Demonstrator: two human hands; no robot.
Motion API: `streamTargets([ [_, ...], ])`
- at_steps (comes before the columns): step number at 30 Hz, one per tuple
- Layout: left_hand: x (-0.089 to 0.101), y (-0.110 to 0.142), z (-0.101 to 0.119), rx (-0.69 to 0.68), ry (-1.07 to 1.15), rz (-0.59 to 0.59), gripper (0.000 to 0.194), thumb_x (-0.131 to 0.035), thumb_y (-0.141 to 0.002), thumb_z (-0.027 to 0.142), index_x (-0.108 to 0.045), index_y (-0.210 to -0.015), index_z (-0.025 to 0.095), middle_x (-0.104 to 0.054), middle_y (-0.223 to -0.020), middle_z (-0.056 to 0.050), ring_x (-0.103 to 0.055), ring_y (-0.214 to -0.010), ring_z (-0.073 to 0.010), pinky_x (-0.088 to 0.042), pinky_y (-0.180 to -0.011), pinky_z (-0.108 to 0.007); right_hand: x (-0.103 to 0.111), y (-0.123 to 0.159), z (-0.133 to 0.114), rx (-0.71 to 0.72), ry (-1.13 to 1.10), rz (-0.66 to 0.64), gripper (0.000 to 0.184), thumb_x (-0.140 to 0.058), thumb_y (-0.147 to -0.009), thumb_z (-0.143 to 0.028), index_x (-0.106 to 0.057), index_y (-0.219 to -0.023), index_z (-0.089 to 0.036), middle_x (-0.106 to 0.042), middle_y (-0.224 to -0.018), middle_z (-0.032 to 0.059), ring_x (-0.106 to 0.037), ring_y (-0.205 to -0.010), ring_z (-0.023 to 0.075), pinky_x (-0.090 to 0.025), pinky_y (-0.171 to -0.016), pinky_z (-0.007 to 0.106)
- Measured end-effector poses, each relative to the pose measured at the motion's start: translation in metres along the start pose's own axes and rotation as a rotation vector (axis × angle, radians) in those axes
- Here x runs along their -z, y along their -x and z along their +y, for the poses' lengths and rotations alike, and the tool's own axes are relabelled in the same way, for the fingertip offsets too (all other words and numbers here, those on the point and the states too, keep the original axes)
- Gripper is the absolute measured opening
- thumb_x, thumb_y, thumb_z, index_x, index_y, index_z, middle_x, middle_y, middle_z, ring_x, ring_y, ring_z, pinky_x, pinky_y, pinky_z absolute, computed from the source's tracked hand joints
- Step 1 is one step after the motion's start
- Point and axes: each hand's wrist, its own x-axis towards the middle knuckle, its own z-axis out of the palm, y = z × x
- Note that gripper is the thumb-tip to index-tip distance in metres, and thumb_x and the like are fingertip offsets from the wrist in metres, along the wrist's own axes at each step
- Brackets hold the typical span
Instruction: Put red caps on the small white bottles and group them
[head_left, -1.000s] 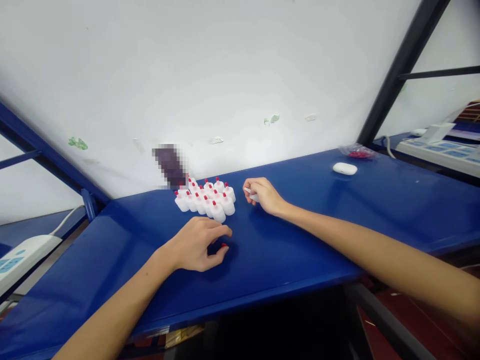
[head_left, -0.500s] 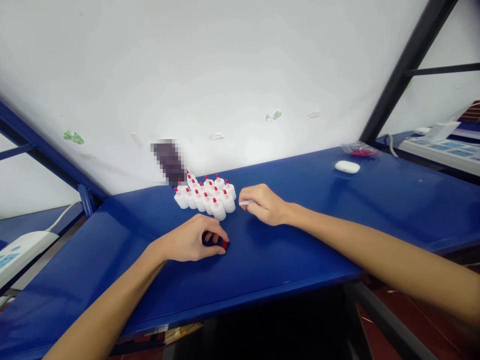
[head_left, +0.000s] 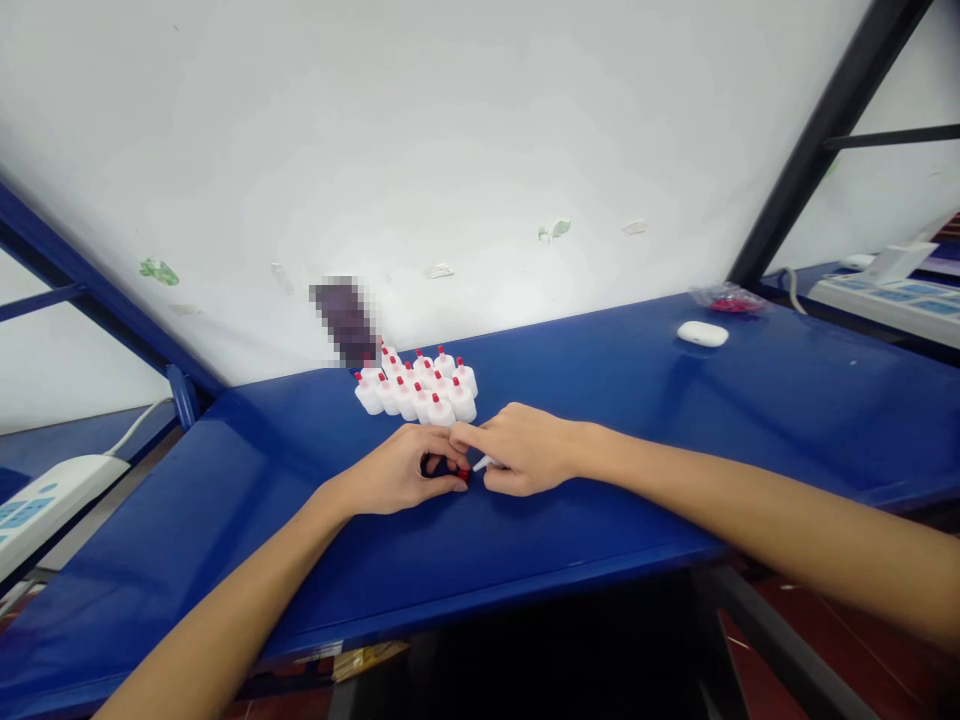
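Note:
My left hand (head_left: 409, 468) rests low over the blue table, thumb and fingers closed on a small red cap (head_left: 463, 473). Close on its right, my right hand (head_left: 517, 450) grips a small white pointed nozzle (head_left: 486, 463), mostly hidden by the fingers. The nozzle's tip points left at the cap; a narrow gap seems to lie between them. The index finger of my right hand meets the fingertips of my left. Just behind both hands stands a cluster of small white bottles (head_left: 441, 410) with red-capped nozzles, all upright.
The blue table (head_left: 600, 400) runs along a white wall. A pixelated dark upright object (head_left: 349, 320) stands behind the bottles. Towards the right lie a white rounded case (head_left: 703, 334) and a clear bag with red pieces (head_left: 727, 299). Power strips (head_left: 52, 495) flank the table.
My right hand has come left and nearer to me, bringing the nozzle up to the red cap. My left hand has shifted slightly right in view, still holding the cap.

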Motion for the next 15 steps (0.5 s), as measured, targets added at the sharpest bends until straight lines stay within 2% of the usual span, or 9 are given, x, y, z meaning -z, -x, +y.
streamTargets([
  [4, -0.0026, -0.0024, 0.001, 0.034, 0.046, 0.015, 0.016, -0.066, -0.085, 0.029, -0.069, -0.097, 0.018, -0.067, -0.087, -0.001, -0.056, -0.072, -0.0104, -0.045, -0.066, -0.022, -0.0019, -0.0009, -0.0042, 0.042, 0.11, -0.007, 0.037, -0.044, -0.089, -0.031, -0.043, -0.123, -0.015, -0.07, -0.08, 0.0049, -0.058, -0.056, 0.0187, -0.024, -0.049, 0.029],
  [8, -0.0029, -0.0037, 0.0028, 0.07, 0.0, 0.047, 0.016, -0.069, -0.082, 0.032, -0.067, -0.084, 0.016, -0.059, -0.072, 0.002, -0.047, -0.063, -0.0089, -0.039, -0.057, -0.021, -0.0023, -0.0023, -0.0077, 0.087, 0.178, -0.006, 0.037, -0.043, -0.091, -0.029, -0.042, -0.125, -0.016, -0.071, -0.091, 0.0063, -0.062, -0.06, 0.0189, -0.024, -0.048, 0.029],
  [15, -0.0033, -0.003, -0.0015, 0.114, -0.015, 0.045, 0.028, -0.069, -0.082, 0.037, -0.06, -0.069, 0.014, -0.054, -0.065, 0.003, -0.045, -0.061, -0.0087, -0.036, -0.056, -0.022, -0.0064, -0.0046, -0.0076, 0.108, 0.266, -0.007, 0.032, -0.044, -0.094, -0.03, -0.047, -0.125, -0.019, -0.069, -0.093, 0.006, -0.061, -0.062, 0.0173, -0.027, -0.05, 0.028],
])
